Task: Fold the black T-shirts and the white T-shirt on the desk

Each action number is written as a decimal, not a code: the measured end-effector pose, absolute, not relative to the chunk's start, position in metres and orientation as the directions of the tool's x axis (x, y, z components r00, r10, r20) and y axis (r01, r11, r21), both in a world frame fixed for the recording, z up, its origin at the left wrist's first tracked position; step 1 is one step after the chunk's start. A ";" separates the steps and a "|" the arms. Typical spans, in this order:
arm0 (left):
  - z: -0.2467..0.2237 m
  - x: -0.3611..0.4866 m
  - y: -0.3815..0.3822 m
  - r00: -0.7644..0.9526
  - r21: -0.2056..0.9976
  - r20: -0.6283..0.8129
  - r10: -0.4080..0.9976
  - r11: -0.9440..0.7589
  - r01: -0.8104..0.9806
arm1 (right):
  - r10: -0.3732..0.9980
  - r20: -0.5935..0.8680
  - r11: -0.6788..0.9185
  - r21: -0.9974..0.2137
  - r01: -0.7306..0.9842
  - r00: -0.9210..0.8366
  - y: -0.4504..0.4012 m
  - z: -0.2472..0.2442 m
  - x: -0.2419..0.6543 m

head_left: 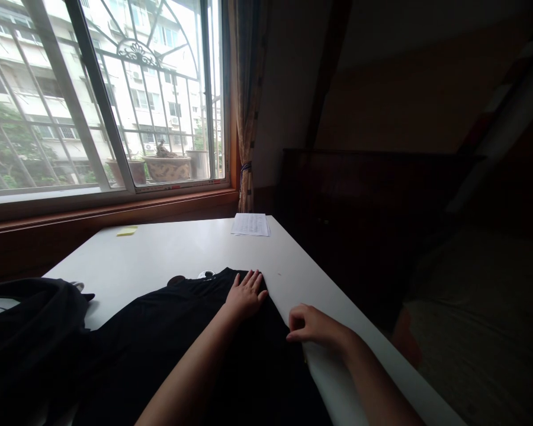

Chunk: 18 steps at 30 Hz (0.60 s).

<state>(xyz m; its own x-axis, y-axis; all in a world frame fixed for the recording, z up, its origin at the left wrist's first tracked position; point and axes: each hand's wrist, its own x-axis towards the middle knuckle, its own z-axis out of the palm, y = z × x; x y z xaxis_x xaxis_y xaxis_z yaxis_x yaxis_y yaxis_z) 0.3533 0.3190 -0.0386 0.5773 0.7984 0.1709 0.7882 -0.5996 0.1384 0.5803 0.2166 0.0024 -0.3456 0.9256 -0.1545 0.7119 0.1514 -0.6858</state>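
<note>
two forearms (199,358), left hand (247,296) atop one black garment (177,319), right hand (308,324) alongside

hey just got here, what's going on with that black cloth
A person has a black cloth spread over a white table. The left hand lies on it near its far right corner, fingers spread. The right hand is curled at the cloth's right edge; whether it grips the fabric is hard to tell. Another dark bundle sits on the left, and some papers lie at the table's far end.
</note>
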 end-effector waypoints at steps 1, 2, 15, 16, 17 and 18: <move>-0.039 0.354 0.320 0.566 0.140 0.175 0.805 -0.590 0.795 | 0.926 -0.154 0.152 -0.686 0.712 -0.345 0.217 0.001 0.581; -0.040 0.355 0.321 0.553 0.140 0.180 0.813 -0.578 0.804 | 0.926 -0.151 0.154 -0.686 0.712 -0.346 0.217 0.001 0.581; -0.030 0.359 0.298 0.511 0.054 0.371 0.776 -0.567 0.822 | 0.926 -0.126 0.176 -0.690 0.702 -0.356 0.220 -0.005 0.581; -0.031 0.359 0.290 0.558 0.041 0.367 0.744 -0.612 0.790 | 0.929 -0.128 0.171 -0.685 0.708 -0.348 0.220 -0.005 0.581; -0.033 0.359 0.283 0.596 0.038 0.351 0.722 -0.647 0.762 | 0.932 -0.129 0.167 -0.679 0.715 -0.339 0.221 -0.006 0.581; -0.037 0.358 0.275 0.621 0.042 0.328 0.712 -0.667 0.743 | 0.935 -0.129 0.162 -0.673 0.722 -0.330 0.221 -0.006 0.581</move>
